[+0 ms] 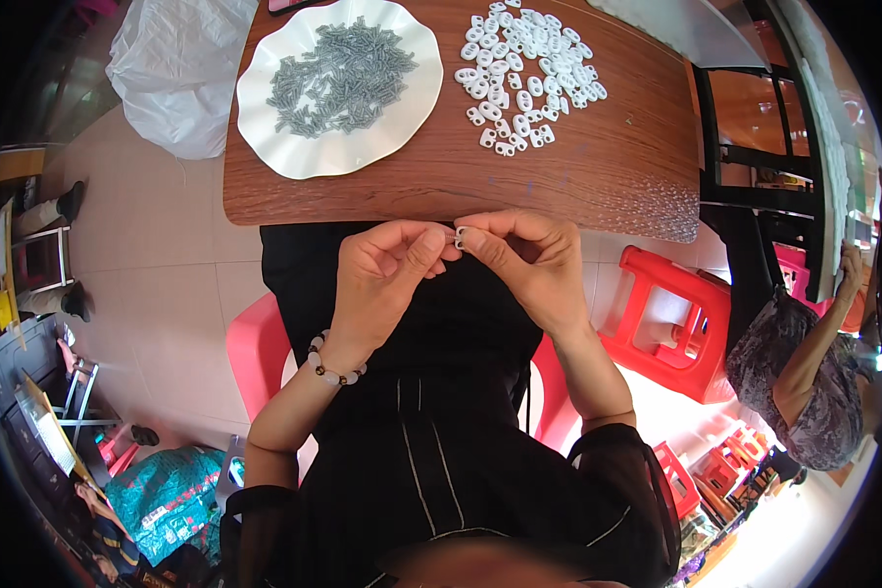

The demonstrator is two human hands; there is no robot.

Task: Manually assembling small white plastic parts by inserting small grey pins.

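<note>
Both hands meet just below the near edge of a brown wooden table (598, 167), over my black-clothed lap. My left hand (387, 279) and my right hand (529, 265) pinch one small white plastic piece (459, 235) between their fingertips. A beaded bracelet circles my left wrist. On the table, a white wavy-rimmed plate (265, 118) holds several small grey screws (343, 73). To its right lies a loose pile of several white plastic pieces (524, 69).
I sit on a pink plastic stool (255, 353). A red plastic stool (671, 323) stands to my right. Another person (804, 382) in patterned clothes stands at the far right. A white plastic bag (171, 73) lies on the tiled floor at upper left.
</note>
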